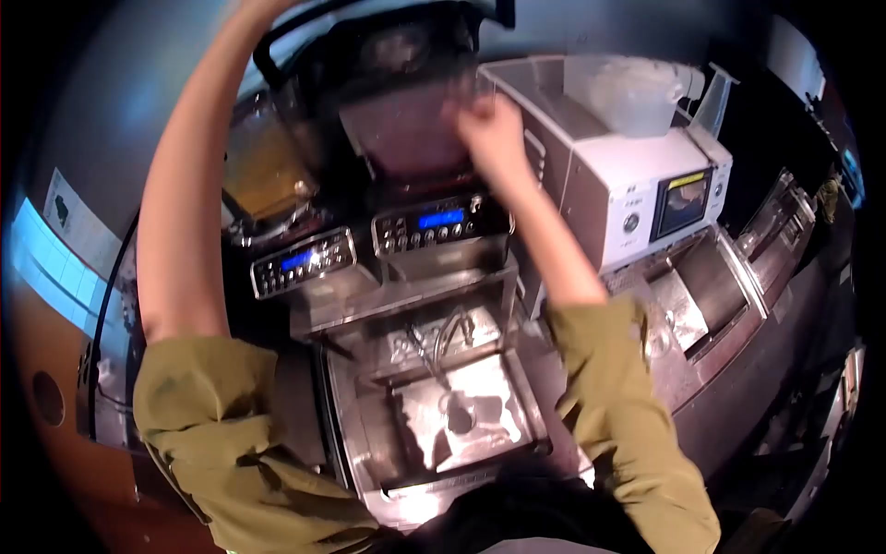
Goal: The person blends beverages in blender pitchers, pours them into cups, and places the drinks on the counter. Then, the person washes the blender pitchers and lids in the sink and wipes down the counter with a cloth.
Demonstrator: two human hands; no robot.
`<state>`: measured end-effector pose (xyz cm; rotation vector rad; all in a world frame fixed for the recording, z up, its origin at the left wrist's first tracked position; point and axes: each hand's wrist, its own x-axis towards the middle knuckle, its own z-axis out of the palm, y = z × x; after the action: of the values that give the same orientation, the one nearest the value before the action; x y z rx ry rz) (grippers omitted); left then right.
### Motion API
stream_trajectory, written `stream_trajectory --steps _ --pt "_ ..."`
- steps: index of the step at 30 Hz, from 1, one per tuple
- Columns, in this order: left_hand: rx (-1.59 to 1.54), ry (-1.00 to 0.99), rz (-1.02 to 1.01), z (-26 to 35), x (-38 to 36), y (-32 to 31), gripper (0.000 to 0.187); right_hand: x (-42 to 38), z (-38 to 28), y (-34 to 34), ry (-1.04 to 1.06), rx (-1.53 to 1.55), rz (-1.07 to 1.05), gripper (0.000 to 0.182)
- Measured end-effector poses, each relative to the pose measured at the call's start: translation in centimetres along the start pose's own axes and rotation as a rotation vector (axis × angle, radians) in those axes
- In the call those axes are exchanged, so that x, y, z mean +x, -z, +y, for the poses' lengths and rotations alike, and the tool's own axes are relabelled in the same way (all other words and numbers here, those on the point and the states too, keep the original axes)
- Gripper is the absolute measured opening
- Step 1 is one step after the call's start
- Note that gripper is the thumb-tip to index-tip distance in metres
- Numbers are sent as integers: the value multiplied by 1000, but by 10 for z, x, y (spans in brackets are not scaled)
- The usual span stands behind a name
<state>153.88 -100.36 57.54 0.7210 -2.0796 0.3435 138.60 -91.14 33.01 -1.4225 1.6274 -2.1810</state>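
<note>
My left arm stretches up to the top edge, where only a sliver of my left hand (pixel 263 6) shows beside a raised black-framed lid (pixel 369 13); its fingers are out of sight. In front of a dark purple container (pixel 401 134), my right hand (pixel 491 125) is curled closed and blurred. What its fingers hold, if anything, is hidden. The container sits above a control panel (pixel 443 223) with buttons and a blue display. To its left stands a clear container (pixel 263 162) of amber content, above a second blue-lit panel (pixel 305 263).
A steel sink basin (pixel 461 415) with a faucet lies below the panels. At right, a white machine with a screen (pixel 637 198) carries a translucent tub (pixel 637 97). Farther right is a recessed steel bin (pixel 711 286). A paper sheet (pixel 78 217) hangs on the left wall.
</note>
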Motion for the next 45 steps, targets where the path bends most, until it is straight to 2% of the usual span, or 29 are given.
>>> stream_trajectory --steps 1,4,5,6,7,8,9,10,11,12,14,16,17,19,21,22,23,25,26,29,30,33,35,37,39,40,41,43,45 --pt "11 -80 -28 -24 11 -10 26 -34 -26 8 184 33 41 21" --pt "-91 -171 -10 -54 -2 -22 41 -106 -73 71 53 34 -14 16" --pt "-139 -196 -26 -50 -14 -30 47 -126 -84 93 -50 235 -63 18" --pt "5 -297 67 -35 -37 -34 51 -146 -95 114 -163 432 -92 20" --pt "141 -394 165 -18 -70 -35 55 -167 -101 135 -312 472 -160 24" --pt "185 -357 106 8 -108 -32 52 -194 -90 157 -370 285 -238 27" --pt "235 -321 49 31 -139 -30 49 -220 -88 164 -526 461 -257 32" --pt "259 -393 94 39 -167 -42 47 -240 -93 168 -676 453 -204 36" --pt "288 -464 135 43 -197 -58 45 -260 -98 164 -652 573 -114 39" --pt "209 -427 79 50 -225 -67 43 -274 -102 169 -564 127 -233 36" --pt "-96 -245 -50 74 -277 -63 38 -304 -100 172 -542 -397 -347 24" --pt "-512 50 -273 121 -332 -28 28 -336 -85 167 -692 -568 -327 18" --pt "-639 63 -380 149 -355 -7 25 -343 -86 167 -621 -519 -273 18" --pt "-665 -182 -503 190 -395 14 28 -350 -85 168 -476 -425 -175 21" --pt "-495 -111 -552 212 -424 11 31 -362 -78 168 -261 -492 -115 21" --pt "-497 -222 -410 213 -434 6 32 -370 -72 168 -211 -483 -89 20" --pt "-558 -207 -375 216 -441 7 29 -377 -69 170 -158 -475 -61 20" --pt "-599 -49 -328 218 -447 16 26 -388 -75 172 -182 -436 -28 19" --pt "-635 216 -398 223 -453 19 20 -389 -83 173 -162 -443 -45 20" --pt "-592 25 -451 232 -456 43 22 -401 -96 169 -163 -413 -38 21" --pt "-588 -49 -380 238 -455 46 22 -405 -98 170 -170 -388 -36 22" --pt "-399 -80 -509 229 -475 51 20 -418 -102 164 -233 -327 -63 22" --pt "-483 70 -363 214 -471 51 23 -426 -107 163 -201 -345 -110 23" --pt "-722 692 -253 199 -446 75 27 -428 -107 164 -88 -430 -150 26" --pt "-706 627 -309 174 -461 79 28 -436 -100 163 -11 -543 -161 29" --pt "-676 480 -340 180 -463 81 24 -443 -95 162 14 -608 -162 31" --pt "-676 440 -460 182 -466 86 21 -453 -87 159 -56 -521 -137 33" --pt "-664 494 -379 186 -472 89 21 -468 -76 153 -193 -349 -81 36" --pt "-592 602 -96 179 -481 93 24 -472 -75 157 -123 -512 -176 36"
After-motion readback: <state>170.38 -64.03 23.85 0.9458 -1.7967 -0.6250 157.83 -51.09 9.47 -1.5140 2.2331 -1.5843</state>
